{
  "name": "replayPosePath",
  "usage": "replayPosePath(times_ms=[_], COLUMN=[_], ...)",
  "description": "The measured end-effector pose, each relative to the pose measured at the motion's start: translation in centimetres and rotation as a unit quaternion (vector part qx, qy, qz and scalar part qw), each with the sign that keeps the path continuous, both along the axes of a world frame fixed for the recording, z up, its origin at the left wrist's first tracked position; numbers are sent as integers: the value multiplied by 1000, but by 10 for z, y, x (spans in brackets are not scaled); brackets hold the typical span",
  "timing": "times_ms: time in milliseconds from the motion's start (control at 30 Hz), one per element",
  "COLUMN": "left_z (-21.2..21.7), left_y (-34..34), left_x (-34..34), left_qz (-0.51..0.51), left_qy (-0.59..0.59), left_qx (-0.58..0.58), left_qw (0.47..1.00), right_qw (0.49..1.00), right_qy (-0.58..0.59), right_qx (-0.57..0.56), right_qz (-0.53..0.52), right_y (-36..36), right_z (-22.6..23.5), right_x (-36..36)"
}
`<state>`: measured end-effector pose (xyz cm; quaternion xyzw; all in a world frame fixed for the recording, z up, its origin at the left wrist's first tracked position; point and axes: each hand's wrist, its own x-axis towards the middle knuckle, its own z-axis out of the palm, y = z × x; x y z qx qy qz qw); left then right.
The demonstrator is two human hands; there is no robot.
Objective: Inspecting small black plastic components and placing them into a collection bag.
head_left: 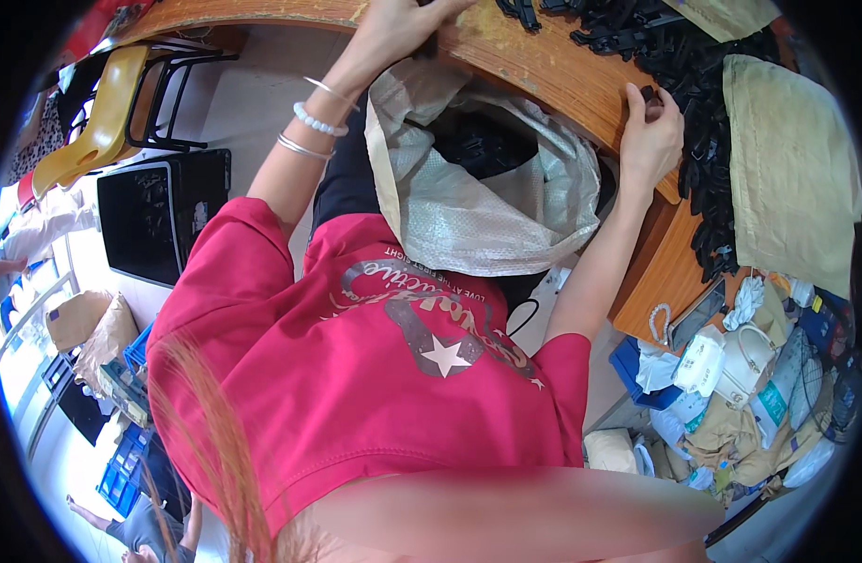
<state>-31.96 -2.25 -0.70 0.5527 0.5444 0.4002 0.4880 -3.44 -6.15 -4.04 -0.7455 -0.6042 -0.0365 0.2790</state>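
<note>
My hair [206, 422] hangs closest, my right hand [651, 141] pinches a black piece [649, 95] at the edge of the counter [553, 61] — my left hand [401, 23], cropped, I cannot tell — and a slack grip could drop it outside the sack [501, 225].

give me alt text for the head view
A person's right hand holds a small dark piece at the edge of a wooden table, beside piled black parts; the left hand is partly cut off at the top. An open whitish sack with black pieces inside sits by the table.
</note>
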Motion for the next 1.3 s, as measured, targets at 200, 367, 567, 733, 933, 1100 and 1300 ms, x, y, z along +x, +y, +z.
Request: replayPosePath(times_ms=[200, 367, 567, 733, 933, 1100, 1300], left_z=[-26, -27, -6, -2, 11, 2, -1], left_y=[12, -4, -15, -16, -21, -33, -35], left_x=[-2, 13, 38, 39, 38, 40, 38], left_qz=[-23, -32, -127, -212, -235, -227, -229], left_qy=[325, 204, -75, -148, -7, 45, 91], left_qx=[290, 251, -49, -65, -71, 169, 287], left_qw=[900, 946, 988, 964, 969, 958, 926], right_qw=[998, 957, 813, 716, 763, 787, 794], right_qy=[-12, 246, 546, 642, 615, 588, 567], right_qx=[-51, 80, -10, -30, 31, 83, 33], right_qz=[18, 135, 202, 271, 197, 170, 217], right_y=[4, -11, -33, -43, -51, -56, -51], right_z=[0, -5, 25, 35, 35, 24, 33], right_x=[-8, -10, -58, -72, -82, -82, -73])
